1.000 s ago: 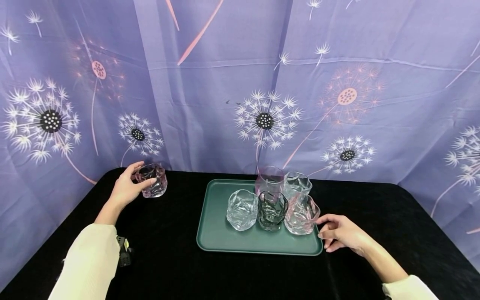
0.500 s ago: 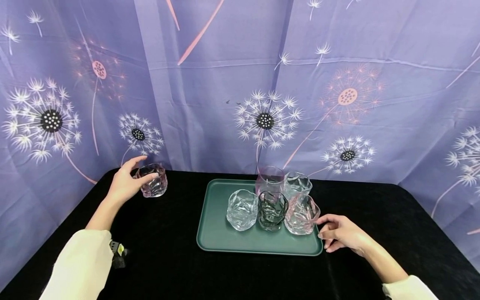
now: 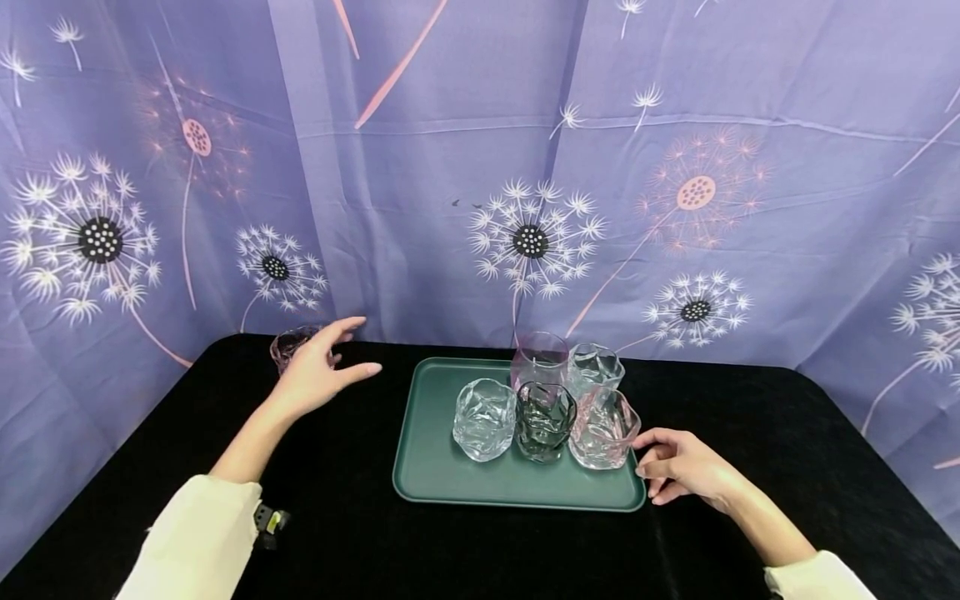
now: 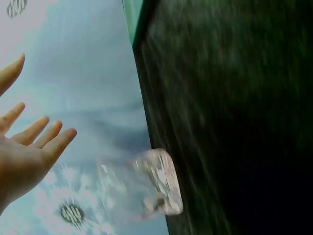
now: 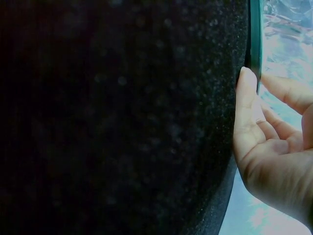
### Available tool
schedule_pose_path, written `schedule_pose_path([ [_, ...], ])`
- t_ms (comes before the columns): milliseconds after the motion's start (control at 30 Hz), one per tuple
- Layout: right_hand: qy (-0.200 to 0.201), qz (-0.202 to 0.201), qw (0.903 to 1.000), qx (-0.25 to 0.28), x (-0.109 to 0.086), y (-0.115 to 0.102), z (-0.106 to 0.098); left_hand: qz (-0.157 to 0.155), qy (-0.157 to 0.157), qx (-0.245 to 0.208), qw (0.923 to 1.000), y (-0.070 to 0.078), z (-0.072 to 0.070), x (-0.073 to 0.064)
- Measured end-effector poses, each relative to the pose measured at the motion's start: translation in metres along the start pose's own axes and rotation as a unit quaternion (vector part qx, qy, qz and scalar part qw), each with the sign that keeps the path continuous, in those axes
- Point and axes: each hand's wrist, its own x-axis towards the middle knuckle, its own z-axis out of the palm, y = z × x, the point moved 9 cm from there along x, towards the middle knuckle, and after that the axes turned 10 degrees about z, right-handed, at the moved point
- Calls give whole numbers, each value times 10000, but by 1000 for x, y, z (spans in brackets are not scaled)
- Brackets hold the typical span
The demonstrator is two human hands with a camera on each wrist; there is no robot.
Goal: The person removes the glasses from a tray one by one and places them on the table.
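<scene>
My left hand (image 3: pixel 315 371) is off to the left with fingers spread, holding nothing. Behind it, partly covered in the head view, a pinkish-purple glass (image 3: pixel 283 348) stands on the black cloth. The left wrist view shows that glass (image 4: pixel 164 178) apart from the fingers. My right hand (image 3: pixel 690 468) pinches the right rim of a green tray (image 3: pixel 435 479); its thumb and finger meet at the tray edge (image 5: pixel 255 44) in the right wrist view. On the tray are a clear glass (image 3: pixel 484 421), a grey glass (image 3: pixel 546 425) and a pink glass (image 3: pixel 602 437) in front.
Behind them on the tray stand a purple glass (image 3: pixel 537 354) and another clear glass (image 3: pixel 595 367). Black cloth (image 3: pixel 337 517) covers the table. A purple dandelion-print curtain (image 3: pixel 420 208) hangs right along its back edge.
My left hand has let go of the pinkish-purple glass and moved right, passing in front of it towards the tray. The right hand, the tray and its glasses have stayed put.
</scene>
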Motion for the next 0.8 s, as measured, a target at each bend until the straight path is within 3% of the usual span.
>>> schedule_pose_path([
  [233,11,17,10000,1,0,0,0,508,-375,-283,9976,30,38,1],
  [500,10,36,10000,26,0,1,0,800,-933,-418,9915,51,82,-6],
  [633,17,47,10000,8,1,1,0,991,-1107,-379,9882,61,97,-8],
  [800,6,45,10000,23,1,1,-1,973,-1321,-353,9858,68,112,-8],
])
